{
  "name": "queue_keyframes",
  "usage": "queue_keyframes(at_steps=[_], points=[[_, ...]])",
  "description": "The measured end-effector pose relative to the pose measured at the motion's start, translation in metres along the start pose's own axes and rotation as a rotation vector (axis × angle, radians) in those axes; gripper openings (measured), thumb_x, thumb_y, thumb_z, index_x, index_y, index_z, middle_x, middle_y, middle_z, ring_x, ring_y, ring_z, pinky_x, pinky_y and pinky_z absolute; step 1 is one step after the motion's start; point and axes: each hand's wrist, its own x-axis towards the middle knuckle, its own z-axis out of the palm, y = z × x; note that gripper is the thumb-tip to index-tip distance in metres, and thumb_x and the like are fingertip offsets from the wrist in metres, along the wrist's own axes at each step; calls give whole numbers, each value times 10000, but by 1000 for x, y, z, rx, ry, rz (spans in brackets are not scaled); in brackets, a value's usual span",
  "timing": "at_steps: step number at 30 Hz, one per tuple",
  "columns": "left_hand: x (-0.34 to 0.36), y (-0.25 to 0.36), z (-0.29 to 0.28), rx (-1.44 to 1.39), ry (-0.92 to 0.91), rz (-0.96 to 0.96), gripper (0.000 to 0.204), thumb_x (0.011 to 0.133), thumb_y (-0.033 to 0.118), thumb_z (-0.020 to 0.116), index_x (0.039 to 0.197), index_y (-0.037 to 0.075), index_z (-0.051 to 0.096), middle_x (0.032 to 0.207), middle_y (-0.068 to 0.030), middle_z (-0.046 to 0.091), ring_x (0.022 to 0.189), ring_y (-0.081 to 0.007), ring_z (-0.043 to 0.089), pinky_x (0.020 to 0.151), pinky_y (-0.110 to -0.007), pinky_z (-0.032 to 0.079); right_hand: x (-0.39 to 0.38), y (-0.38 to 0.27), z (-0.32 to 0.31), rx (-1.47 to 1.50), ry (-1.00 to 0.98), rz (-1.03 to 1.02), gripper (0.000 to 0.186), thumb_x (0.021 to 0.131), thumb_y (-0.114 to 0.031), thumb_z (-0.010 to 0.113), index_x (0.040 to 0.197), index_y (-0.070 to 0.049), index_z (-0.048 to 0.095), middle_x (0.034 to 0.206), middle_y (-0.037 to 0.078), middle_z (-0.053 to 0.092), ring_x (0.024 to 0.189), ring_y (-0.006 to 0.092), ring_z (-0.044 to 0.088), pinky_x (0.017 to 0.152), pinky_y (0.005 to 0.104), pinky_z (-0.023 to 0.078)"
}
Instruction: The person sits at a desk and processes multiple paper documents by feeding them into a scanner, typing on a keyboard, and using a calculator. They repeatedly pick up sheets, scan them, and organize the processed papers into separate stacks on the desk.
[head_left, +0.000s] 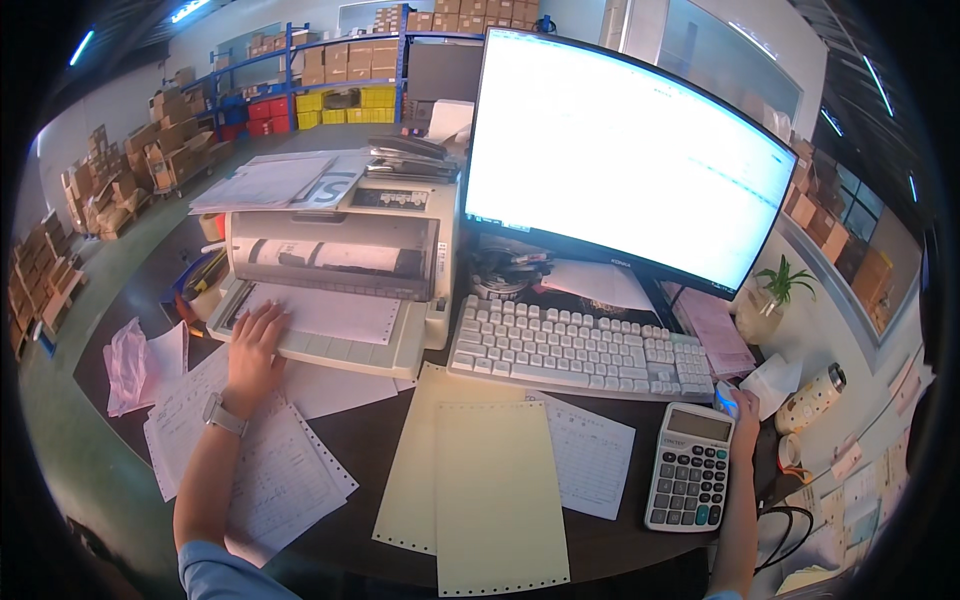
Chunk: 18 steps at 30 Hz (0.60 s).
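Note:
My left hand (pixel 258 350) lies flat with its fingers spread on a pale pink sheet with punched edges (pixel 335 315), at the front feed of a beige dot-matrix printer (pixel 405 348). A watch (pixel 224 414) is on that wrist. On the right, my right hand (pixel 744 425) curls over a computer mouse (pixel 726 398) that glows blue; part of the mouse is hidden by the fingers. Beside that hand lies a silver calculator (pixel 688 468). A white keyboard (pixel 580 345) sits between the hands, below a large lit monitor (pixel 630 150).
Yellow punched-edge sheets (pixel 500 500) lie at the desk's front middle, with written papers (pixel 285 480) to their left. Papers and a stapler (pixel 410 150) are stacked atop the printer. A potted plant (pixel 765 310) and a patterned bottle (pixel 812 398) stand right. Shelves with boxes (pixel 350 62) are behind.

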Motion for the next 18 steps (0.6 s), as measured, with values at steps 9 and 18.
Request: queue_keyframes(at_steps=[9, 18], points=[[0, 0, 0, -8, -10, -1, 558, 588, -31, 568, 1139, 56, 549, 1240, -126, 548, 1241, -297, 451, 1044, -454, 323, -2, 1, 1, -9, 10, -9, 408, 755, 47, 607, 1145, -66, 575, 1219, 158, 499, 1090, 338, 528, 916, 354, 440], [0, -1, 2, -1, -4, 1, 556, 584, -32, 565, 1134, 51, 546, 1242, -126, 546, 1241, -296, 452, 1045, -456, 322, 0, -2, 1, 5, 2, -11, 421, 758, 61, 596, 1156, -72, 568, 1222, 151, 496, 1098, 325, 522, 929, 344, 432]])
